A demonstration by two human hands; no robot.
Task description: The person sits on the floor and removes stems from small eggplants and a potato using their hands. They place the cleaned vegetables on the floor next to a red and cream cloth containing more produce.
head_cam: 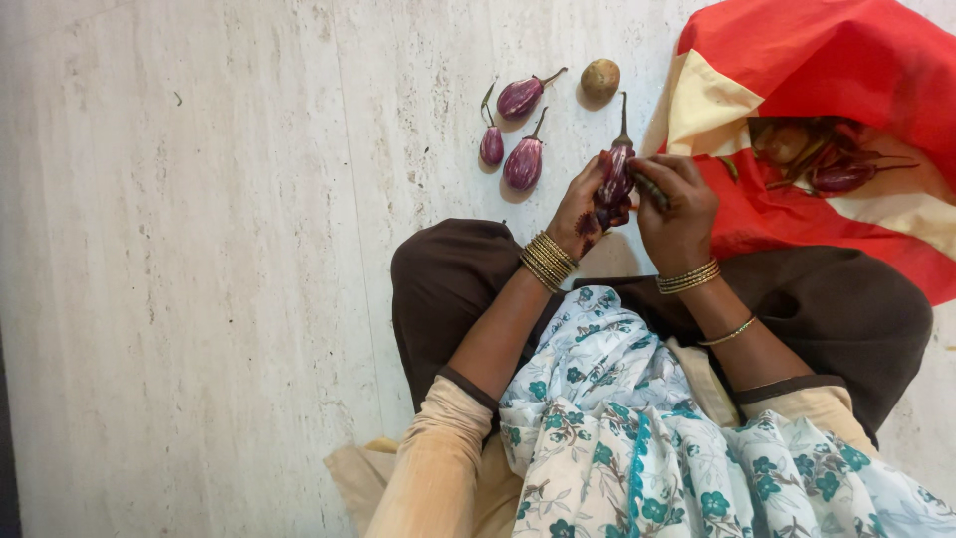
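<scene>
Both hands, left hand (580,211) and right hand (677,204), grasp one small purple, striped eggplant (615,177), stem up. The red cloth (797,60) holds more eggplants (841,174).

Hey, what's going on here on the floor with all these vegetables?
A person sits cross-legged on a pale stone floor, holding a small purple striped eggplant upright in both hands. The left hand cups it from the side, and the right hand grips it on the other side. Three more small purple eggplants and a round brown potato lie on the floor just ahead. A red and cream cloth bag lies to the right with more vegetables inside.
</scene>
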